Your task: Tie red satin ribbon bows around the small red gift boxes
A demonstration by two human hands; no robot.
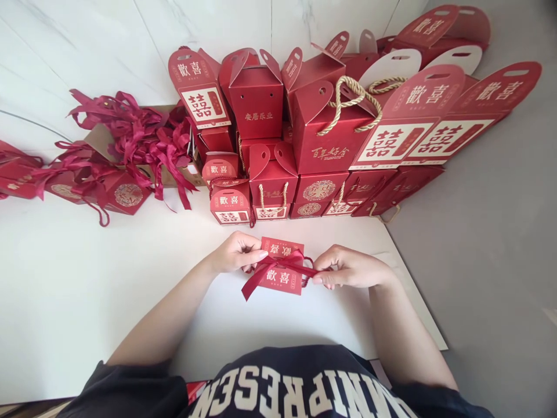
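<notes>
A small red gift box [281, 287] with gold characters sits on the white table in front of me, seen from above. A dark red ribbon [285, 260] crosses its top in a bow. My left hand [241, 252] pinches the ribbon at the box's left side, and one ribbon tail hangs below it. At the right, my right hand [342, 267] grips the other end of the ribbon between thumb and fingers. A dark red cord shows at the box's right edge. The curled fingers of both hands are partly hidden.
Stacked red gift boxes [255, 107] stand against the marbled wall, some with rope handles. At the left, a cardboard box [102, 142] overflows with red ribbons [130, 125]. More ribboned boxes [130, 194] lie beside it. The white table [195, 325] meets a grey surface at the right.
</notes>
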